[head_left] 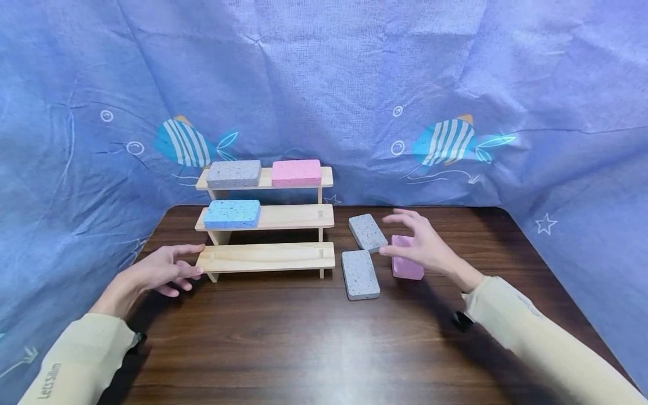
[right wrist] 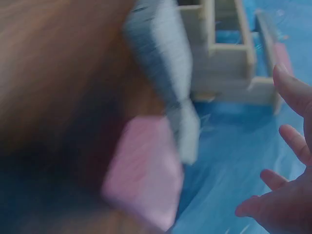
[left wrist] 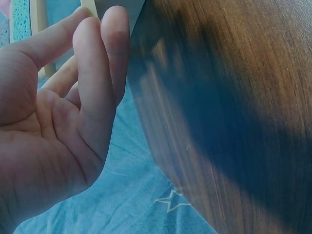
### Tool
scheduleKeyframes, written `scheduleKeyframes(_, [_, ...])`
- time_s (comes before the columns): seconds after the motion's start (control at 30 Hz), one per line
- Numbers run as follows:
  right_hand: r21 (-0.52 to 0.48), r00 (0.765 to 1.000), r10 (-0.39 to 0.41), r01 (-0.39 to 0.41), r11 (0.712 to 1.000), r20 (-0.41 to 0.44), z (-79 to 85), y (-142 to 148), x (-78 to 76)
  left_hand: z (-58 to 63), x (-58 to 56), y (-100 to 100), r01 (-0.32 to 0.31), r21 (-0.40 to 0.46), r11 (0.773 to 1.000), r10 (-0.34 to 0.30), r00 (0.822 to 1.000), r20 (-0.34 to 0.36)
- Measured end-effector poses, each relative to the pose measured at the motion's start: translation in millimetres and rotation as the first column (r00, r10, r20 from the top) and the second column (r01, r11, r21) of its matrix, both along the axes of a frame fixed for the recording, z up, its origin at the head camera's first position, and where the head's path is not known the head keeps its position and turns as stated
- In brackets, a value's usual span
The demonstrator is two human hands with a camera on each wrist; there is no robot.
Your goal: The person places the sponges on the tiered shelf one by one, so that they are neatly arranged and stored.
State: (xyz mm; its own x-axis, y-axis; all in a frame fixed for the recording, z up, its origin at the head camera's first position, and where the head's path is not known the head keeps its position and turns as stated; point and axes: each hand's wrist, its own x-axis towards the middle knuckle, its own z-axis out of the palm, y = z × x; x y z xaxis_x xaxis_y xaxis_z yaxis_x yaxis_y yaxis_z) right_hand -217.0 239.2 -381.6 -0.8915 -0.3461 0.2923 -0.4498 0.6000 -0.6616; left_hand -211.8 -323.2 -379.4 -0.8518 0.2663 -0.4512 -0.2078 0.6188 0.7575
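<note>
A three-tier wooden display stand [head_left: 265, 257] is at the left-centre of the table. My left hand [head_left: 163, 269] holds the left end of its lowest tier between thumb and finger; in the left wrist view the fingers [left wrist: 92, 73] bend toward the wood. My right hand [head_left: 417, 242] hovers with fingers spread, holding nothing, partly covering a pink sponge [head_left: 408, 267]. Left of it two grey sponges lie flat, a rear one [head_left: 367, 232] and a front one [head_left: 360, 275]. On the top tier sit a grey sponge [head_left: 234, 173] and a pink sponge [head_left: 296, 172]; a blue sponge [head_left: 233, 213] occupies the middle tier's left side.
The dark wooden table [head_left: 283, 349] has rounded rear corners. A blue curtain [head_left: 324, 84] printed with striped fish hangs behind it and along both sides, close to the stand's back.
</note>
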Motion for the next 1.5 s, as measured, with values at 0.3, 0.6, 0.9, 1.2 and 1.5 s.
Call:
scheduleKeyframes(0.3, [0.165, 0.996, -0.034, 0.048, 0.985, -0.085, -38.8, 43.0, 22.8, 1.0, -1.0, -0.3, -0.005, -0.004, 1.0, 0.005, 1.0, 0.002])
scheduleKeyframes(0.6, [0.24, 0.985, 0.002, 0.04, 0.97, -0.172, -63.8, 53.0, 26.7, -1.4, -1.7, 1.2, 0.002, -0.005, 1.0, -0.002, 1.0, 0.0])
scheduleKeyframes(0.9, [0.251, 0.979, -0.094, 0.138, 0.958, -0.181, -67.1, 73.5, 12.4, -1.9, -0.7, 0.5, -0.004, -0.007, 1.0, 0.004, 1.0, 0.002])
scheduleKeyframes(1.2, [0.223, 0.958, -0.217, 0.256, 0.94, -0.186, -66.9, 92.2, -2.0, -0.7, -1.1, 2.6, -0.015, -0.01, 1.0, 0.015, 1.0, 0.014])
scheduleKeyframes(1.5, [0.298, 0.97, -0.241, 0.234, 0.925, -0.013, -54.7, 95.4, -10.2, -2.5, -1.3, 0.4, -0.007, -0.006, 1.0, 0.007, 1.0, 0.011])
